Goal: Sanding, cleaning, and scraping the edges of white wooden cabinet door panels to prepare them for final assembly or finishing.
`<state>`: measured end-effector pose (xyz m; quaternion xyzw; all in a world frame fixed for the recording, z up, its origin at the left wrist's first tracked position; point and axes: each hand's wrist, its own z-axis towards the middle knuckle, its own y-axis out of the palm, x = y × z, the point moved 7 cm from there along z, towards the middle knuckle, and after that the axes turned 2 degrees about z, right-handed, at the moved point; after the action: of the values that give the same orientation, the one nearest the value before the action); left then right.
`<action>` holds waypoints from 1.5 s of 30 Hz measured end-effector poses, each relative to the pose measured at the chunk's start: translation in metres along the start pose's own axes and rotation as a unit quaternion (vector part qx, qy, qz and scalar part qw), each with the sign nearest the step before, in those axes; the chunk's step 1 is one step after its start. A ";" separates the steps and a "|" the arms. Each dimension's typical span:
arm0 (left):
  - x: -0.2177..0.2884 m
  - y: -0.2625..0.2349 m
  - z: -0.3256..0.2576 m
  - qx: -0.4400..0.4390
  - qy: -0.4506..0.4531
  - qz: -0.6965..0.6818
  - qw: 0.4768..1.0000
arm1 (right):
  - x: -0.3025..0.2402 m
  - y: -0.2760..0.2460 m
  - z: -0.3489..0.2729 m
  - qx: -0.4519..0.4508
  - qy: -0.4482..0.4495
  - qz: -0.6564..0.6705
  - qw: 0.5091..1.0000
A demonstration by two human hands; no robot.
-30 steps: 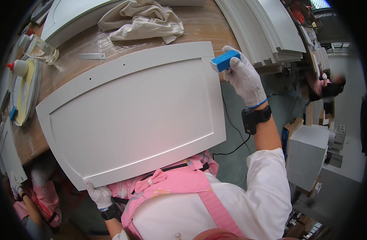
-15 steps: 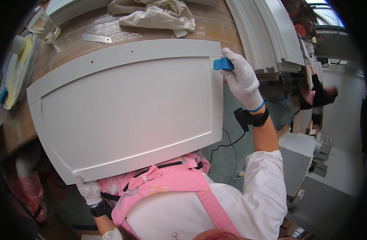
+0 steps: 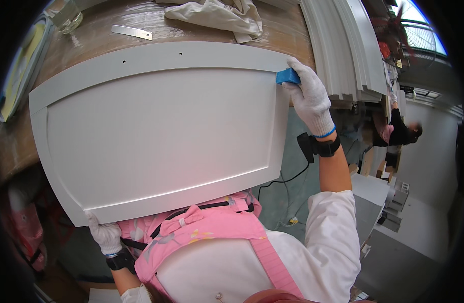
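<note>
A white framed panel, like a cabinet door, lies over the table's near edge and reaches to my apron. Two small dark holes show in its far rail. At its near left corner, my left hand, in a white knit glove, grips the edge with the thumb on top; the other fingers are partly hidden. My right hand, gloved too, pinches a small blue block between thumb and fingers. The block rests at the panel's far right corner, where the frame pieces meet.
Beyond the panel on the brown table lie a flat metal blade and a crumpled cream cloth. A glass jar and a tray stand left. White boards are stacked at right. Another person works far right.
The panel's right end has shifted slightly right and its far edge farther away. My right hand with the blue block has moved slightly right; my left hand still holds the near left corner.
</note>
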<state>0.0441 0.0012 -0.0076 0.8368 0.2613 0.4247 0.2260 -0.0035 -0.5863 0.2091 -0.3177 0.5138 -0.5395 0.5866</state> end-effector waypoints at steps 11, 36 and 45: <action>0.000 -0.009 0.000 -0.004 -0.001 -0.014 1.000 | -0.002 0.002 0.002 -0.019 -0.011 0.004 1.000; 0.001 0.001 0.000 -0.003 -0.003 0.007 1.000 | -0.012 0.001 -0.018 -0.024 -0.050 -0.010 0.998; 0.004 -0.001 0.001 -0.001 0.003 0.010 1.000 | -0.027 -0.001 -0.046 -0.104 -0.044 -0.006 0.994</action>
<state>0.0465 0.0050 -0.0061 0.8379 0.2529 0.4299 0.2215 -0.0439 -0.5519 0.2049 -0.4029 0.5391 -0.4723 0.5692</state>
